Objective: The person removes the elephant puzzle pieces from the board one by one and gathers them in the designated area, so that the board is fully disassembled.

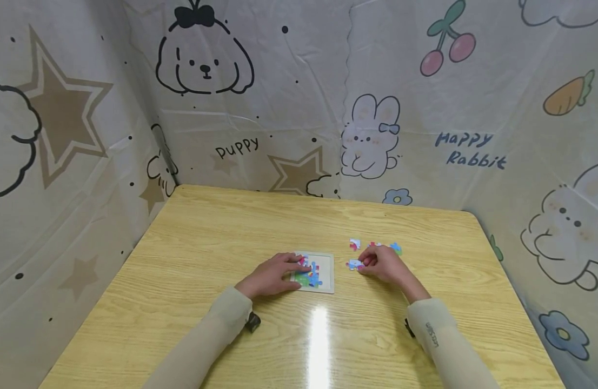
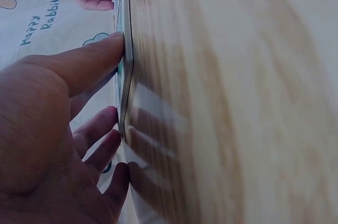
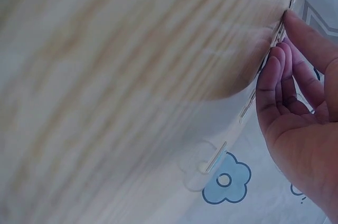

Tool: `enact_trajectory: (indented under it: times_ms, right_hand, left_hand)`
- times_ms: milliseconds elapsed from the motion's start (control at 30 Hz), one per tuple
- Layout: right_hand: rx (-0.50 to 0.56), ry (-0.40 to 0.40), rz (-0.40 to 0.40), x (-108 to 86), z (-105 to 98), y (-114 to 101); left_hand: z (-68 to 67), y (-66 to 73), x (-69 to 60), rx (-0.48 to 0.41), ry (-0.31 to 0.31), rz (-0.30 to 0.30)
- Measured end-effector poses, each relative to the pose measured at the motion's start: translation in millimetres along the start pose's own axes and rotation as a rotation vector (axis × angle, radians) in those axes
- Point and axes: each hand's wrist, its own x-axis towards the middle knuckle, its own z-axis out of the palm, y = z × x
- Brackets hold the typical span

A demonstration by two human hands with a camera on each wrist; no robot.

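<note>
A square puzzle tray (image 1: 332, 275) with a pale rim lies on the table, with several joined colourful pieces (image 1: 313, 276) in its left part. Over the tray's left side rests my left hand (image 1: 272, 274), fingers spread and fairly straight. In the left wrist view its thumb (image 2: 97, 57) touches the tray's edge (image 2: 127, 76). To the right of the tray my right hand (image 1: 384, 266) pinches a blue-and-pink puzzle piece (image 1: 353, 265) at table height. My right fingers (image 3: 270, 73) partly hide that piece.
Loose puzzle pieces lie just beyond my right hand: a red-and-white one (image 1: 354, 244), a partly hidden one (image 1: 373, 245) and a blue-green one (image 1: 396, 248). The wooden table (image 1: 221, 227) ends at a printed curtain (image 1: 279, 108) behind and at the sides.
</note>
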Motion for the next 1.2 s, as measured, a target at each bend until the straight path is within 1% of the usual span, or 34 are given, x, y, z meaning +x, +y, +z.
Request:
enact_trajectory:
  times_ms: [300,567,867,1000,1133,1200]
  right_hand:
    - [0.008,-0.005,0.008,0.3,0.2,1.5]
    - [0.011,-0.013,0.002,0.2,-0.4,2.0]
    - [0.020,-0.021,-0.005,-1.2,-1.1,1.0]
    - [0.018,0.000,-0.024,-2.1,-0.8,-3.5]
    - [0.036,0.033,-0.079,-3.5,1.4,-13.8]
    - [0.056,0.038,-0.102,-3.7,3.9,-20.0]
  left_hand:
    - [0.9,0.5,0.8,-0.020,0.012,-0.004]
    - [2.2,-1.5,0.0,-0.071,0.026,-0.020]
    - [3.3,-3.5,-0.3,-0.087,0.039,-0.033]
    - [3.1,-3.2,-0.4,-0.092,0.033,-0.045]
    - [3.7,-3.6,-0.2,-0.102,0.035,-0.053]
    - [3.7,-3.7,0.0,-0.106,0.037,-0.057]
